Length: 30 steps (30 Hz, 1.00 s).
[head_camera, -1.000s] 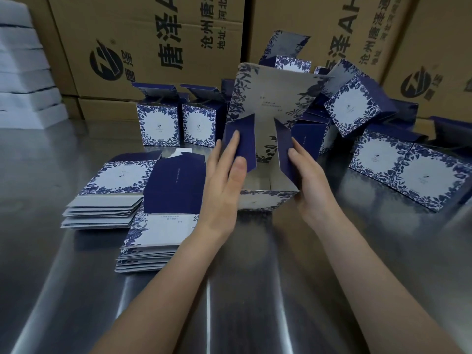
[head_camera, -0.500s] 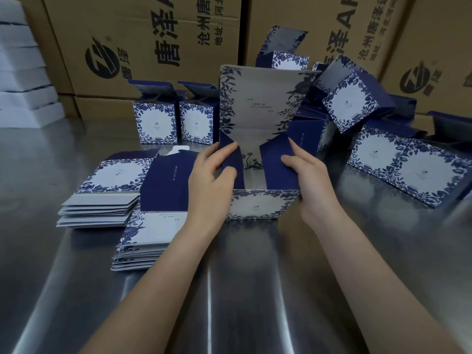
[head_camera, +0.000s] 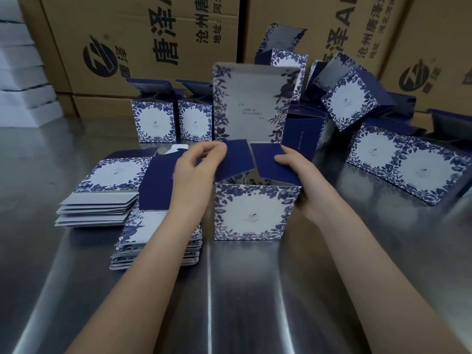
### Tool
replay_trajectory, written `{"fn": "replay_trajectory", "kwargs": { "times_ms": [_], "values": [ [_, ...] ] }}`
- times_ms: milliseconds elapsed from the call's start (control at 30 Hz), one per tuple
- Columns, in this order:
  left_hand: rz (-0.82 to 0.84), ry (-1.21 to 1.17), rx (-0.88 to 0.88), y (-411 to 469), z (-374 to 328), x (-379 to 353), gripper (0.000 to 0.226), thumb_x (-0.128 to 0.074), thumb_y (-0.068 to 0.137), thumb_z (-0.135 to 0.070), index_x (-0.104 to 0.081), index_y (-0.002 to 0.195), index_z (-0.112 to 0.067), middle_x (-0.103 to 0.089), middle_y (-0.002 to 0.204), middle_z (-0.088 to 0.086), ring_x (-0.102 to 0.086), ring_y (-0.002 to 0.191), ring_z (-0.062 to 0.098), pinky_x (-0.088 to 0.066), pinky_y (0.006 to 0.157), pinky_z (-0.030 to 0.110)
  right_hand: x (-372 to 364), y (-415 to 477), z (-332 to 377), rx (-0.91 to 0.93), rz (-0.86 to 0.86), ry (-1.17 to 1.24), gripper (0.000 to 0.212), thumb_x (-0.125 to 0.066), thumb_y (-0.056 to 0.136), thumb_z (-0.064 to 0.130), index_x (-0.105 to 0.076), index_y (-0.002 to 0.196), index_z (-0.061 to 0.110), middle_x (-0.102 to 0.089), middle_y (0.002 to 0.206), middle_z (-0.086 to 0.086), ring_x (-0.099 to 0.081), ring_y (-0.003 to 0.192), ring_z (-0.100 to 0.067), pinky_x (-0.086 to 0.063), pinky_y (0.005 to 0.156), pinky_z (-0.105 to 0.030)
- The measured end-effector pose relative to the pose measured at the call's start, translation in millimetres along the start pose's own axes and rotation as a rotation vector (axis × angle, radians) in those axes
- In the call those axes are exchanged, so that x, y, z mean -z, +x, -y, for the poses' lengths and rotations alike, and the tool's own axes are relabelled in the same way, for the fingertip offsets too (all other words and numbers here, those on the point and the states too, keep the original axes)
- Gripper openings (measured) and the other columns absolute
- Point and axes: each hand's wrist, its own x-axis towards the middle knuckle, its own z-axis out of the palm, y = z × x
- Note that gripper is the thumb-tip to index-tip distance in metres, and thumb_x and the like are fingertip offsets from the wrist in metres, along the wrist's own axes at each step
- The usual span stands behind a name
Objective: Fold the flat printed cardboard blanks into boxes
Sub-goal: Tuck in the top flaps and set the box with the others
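A blue-and-white floral box (head_camera: 252, 213) stands upright on the steel table in front of me, its tall lid flap (head_camera: 251, 103) pointing up. Both dark blue side flaps are folded inward over the opening. My left hand (head_camera: 196, 177) pinches the left flap at its top edge with curled fingers. On the other side, my right hand (head_camera: 304, 182) grips the box's right wall, thumb pressing on the right flap. Two stacks of flat blanks lie to the left: one (head_camera: 102, 195) farther left, one (head_camera: 143, 233) partly under my left forearm.
Folded boxes stand behind with lids open (head_camera: 154, 121) and lie piled at the right (head_camera: 406, 164). Large brown shipping cartons (head_camera: 143, 42) form a wall at the back. White flat packs (head_camera: 20, 72) are stacked at the far left. The steel table (head_camera: 229, 290) stretches toward me.
The box has come down to stand upright nearer me. Both blue side flaps have swung from standing up to lying inward over the opening, my hands following them.
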Motion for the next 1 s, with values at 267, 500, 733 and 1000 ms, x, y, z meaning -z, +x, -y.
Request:
{"fn": "replay_trajectory", "kwargs": {
  "times_ms": [267,500,733,1000],
  "values": [
    [0.048,-0.128,0.175,0.1,1.5,-6.3,0.029,-0.057,0.084,-0.004,-0.074,0.097,-0.023,-0.068,0.102,0.011,-0.062,0.088,0.023,-0.050,0.080,0.038,-5.6,0.7,-8.4,0.064,-0.035,0.056,0.022,-0.059,0.091,0.015,-0.064,0.112,0.011,-0.071,0.101,-0.014,-0.068,0.083,-0.024,-0.055,0.073,-0.031],
    [0.041,-0.118,0.176,0.2,0.3,-6.0,0.032,-0.056,0.067,-0.013,-0.075,0.090,-0.025,-0.063,0.086,0.001,-0.054,0.084,0.024,-0.043,0.077,0.039,-5.5,7.4,-7.8,0.095,-0.096,-0.009,0.018,-0.054,0.087,0.006,-0.062,0.075,0.018,-0.056,0.074,-0.010,-0.052,0.065,-0.024,-0.041,0.057,-0.025],
    [0.059,-0.152,0.153,6.8,4.0,0.3,0.018,-0.066,0.089,-0.020,-0.075,0.074,-0.024,-0.074,0.084,-0.004,-0.068,0.082,0.013,-0.051,0.072,0.028,-2.5,8.5,-11.7,0.035,-0.104,-0.011,0.022,-0.068,0.087,0.034,-0.070,0.103,0.019,-0.075,0.099,-0.005,-0.071,0.084,-0.022,-0.055,0.079,-0.035],
    [0.003,-0.039,0.094,8.6,1.2,0.2,0.019,-0.061,0.069,-0.019,-0.077,0.074,-0.026,-0.073,0.089,0.002,-0.065,0.097,0.035,-0.049,0.096,0.056,-6.5,8.3,-7.8,0.123,-0.134,-0.048,0.004,-0.059,0.080,0.012,-0.059,0.084,0.013,-0.049,0.079,-0.011,-0.047,0.064,-0.020,-0.034,0.060,-0.029]
  ]
}}
